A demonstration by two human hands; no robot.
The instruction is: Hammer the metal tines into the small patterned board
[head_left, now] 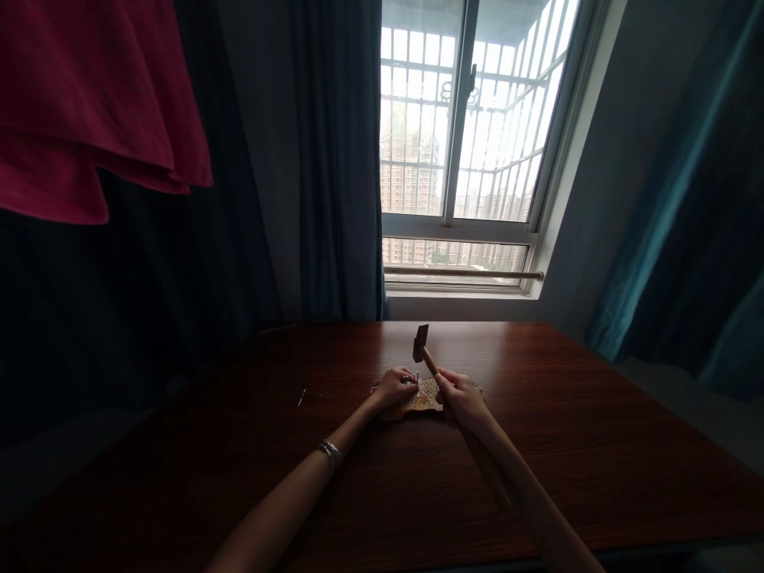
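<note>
My right hand [462, 394] is wrapped round the wooden handle of a hammer [421, 344]. Its dark head is raised above the table, a little beyond my left hand. The rest of the handle slants back under my right forearm. My left hand [395, 387] pinches a thin, upright metal rod [418, 377]; whether it is a nail or a punch is too small to tell. Below both hands lies a flat, tan piece with dark spots [426, 395], its front edge wavy. My fingers cover part of its left side.
The dark reddish-brown wooden table [239, 461] spreads wide around the hands. Thin metal pieces [302, 396] lie on it to the left. A barred window [454, 159] and a blue curtain [340, 159] stand behind. Pink cloth [101, 103] hangs at upper left.
</note>
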